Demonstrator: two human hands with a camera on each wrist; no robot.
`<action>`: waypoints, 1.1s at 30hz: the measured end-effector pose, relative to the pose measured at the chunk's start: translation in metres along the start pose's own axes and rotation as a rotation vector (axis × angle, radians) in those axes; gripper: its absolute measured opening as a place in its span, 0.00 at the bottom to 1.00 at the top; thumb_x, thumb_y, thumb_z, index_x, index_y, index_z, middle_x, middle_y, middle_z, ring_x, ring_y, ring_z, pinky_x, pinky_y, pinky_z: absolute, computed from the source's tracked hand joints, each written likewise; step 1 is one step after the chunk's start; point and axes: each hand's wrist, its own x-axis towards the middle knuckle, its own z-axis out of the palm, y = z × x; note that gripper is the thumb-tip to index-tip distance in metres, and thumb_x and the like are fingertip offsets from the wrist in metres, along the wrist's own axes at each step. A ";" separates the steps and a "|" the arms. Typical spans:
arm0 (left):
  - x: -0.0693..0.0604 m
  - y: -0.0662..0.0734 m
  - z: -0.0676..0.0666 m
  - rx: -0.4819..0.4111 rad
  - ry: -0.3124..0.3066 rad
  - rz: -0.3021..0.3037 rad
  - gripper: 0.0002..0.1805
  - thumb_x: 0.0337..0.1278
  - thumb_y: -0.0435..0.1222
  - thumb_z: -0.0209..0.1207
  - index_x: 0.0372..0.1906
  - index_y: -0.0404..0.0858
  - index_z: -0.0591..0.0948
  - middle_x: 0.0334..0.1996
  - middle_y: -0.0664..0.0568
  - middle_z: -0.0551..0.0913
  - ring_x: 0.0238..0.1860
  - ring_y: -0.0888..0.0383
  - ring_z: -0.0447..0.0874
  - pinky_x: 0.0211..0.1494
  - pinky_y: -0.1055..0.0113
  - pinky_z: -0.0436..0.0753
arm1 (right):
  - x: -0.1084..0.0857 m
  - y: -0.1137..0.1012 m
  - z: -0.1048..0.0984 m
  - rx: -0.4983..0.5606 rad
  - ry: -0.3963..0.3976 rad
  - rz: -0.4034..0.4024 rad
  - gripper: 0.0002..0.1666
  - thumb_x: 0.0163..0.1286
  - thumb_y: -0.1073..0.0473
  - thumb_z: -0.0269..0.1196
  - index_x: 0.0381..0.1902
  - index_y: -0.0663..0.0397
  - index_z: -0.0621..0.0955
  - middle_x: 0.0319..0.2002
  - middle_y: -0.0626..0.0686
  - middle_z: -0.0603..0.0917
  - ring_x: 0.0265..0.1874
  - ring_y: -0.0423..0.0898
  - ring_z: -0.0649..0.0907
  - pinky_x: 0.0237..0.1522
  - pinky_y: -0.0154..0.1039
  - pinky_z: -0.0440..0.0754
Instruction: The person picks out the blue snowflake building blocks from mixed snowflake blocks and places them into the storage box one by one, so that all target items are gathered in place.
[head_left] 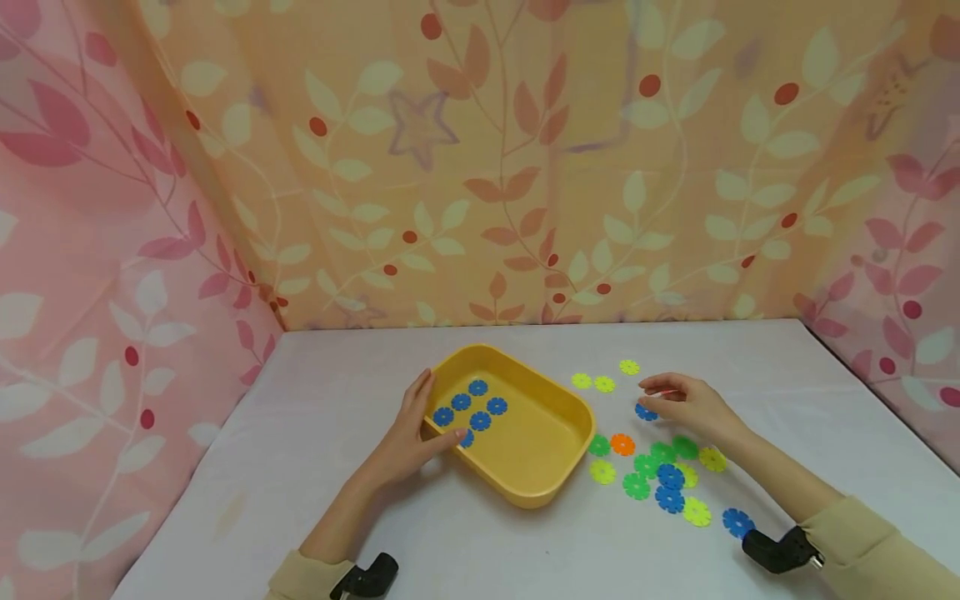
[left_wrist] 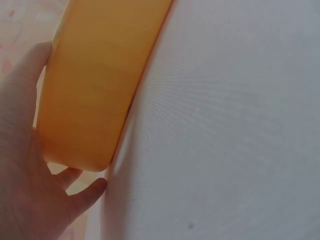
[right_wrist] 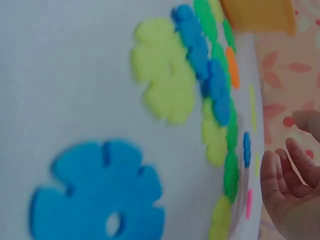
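My left hand grips the left end of a yellow plastic tray, with the thumb over the rim. In the left wrist view, that hand's fingers lie around the tray's end. Several blue snowflake discs lie inside, at the tray's left end. Above the table on the right is my right hand, its fingers bent and parted from the thumb. Nearest to it is a blue snowflake disc on the table. The right wrist view shows this blue disc apart from the fingers.
Right of the tray, green discs, yellow discs, blue discs and an orange disc lie scattered, some overlapping. A pink disc shows near the right hand. Patterned curtains hang behind the white table.
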 end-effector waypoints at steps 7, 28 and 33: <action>-0.001 0.001 0.000 -0.007 -0.002 -0.002 0.58 0.53 0.58 0.65 0.79 0.45 0.43 0.78 0.56 0.38 0.76 0.52 0.39 0.73 0.45 0.50 | -0.001 0.020 -0.004 -0.145 -0.020 0.010 0.29 0.63 0.48 0.69 0.55 0.60 0.78 0.47 0.56 0.82 0.41 0.50 0.76 0.40 0.38 0.78; -0.002 0.001 0.000 -0.006 -0.005 -0.001 0.57 0.54 0.58 0.65 0.79 0.45 0.44 0.78 0.56 0.38 0.76 0.51 0.39 0.73 0.45 0.50 | 0.001 0.028 -0.004 -0.216 -0.024 -0.012 0.23 0.60 0.51 0.71 0.49 0.58 0.82 0.36 0.51 0.78 0.37 0.49 0.74 0.33 0.32 0.76; -0.002 0.001 0.000 -0.004 -0.003 0.005 0.58 0.54 0.57 0.65 0.79 0.44 0.43 0.78 0.53 0.38 0.77 0.50 0.39 0.73 0.45 0.50 | 0.002 0.029 -0.003 -0.231 -0.011 -0.011 0.21 0.61 0.51 0.71 0.47 0.58 0.83 0.34 0.50 0.79 0.36 0.48 0.75 0.33 0.31 0.76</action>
